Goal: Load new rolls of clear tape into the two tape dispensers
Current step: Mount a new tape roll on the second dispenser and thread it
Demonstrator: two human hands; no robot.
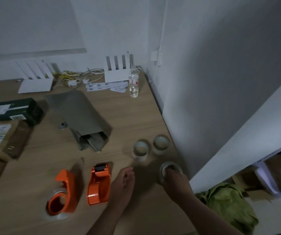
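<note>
Reaching toward the right edge of a wooden desk, a person's right hand curls its fingers over a roll of clear tape and grips it; the roll appears to rest on the desk. The left hand hovers just beside it, fingers loosely curled, holding nothing. A second roll and a third roll stand side by side just behind.

Two orange tape dispensers sit to the left of the hands. The left dispenser lies on its side with what looks like a clear roll around its hub, so it seems to be loaded. The right dispenser stands upright with an empty cradle. Judging from this, the task is about half done: the gripped roll has yet to be seated in the empty dispenser and its end drawn to the cutter.
</note>
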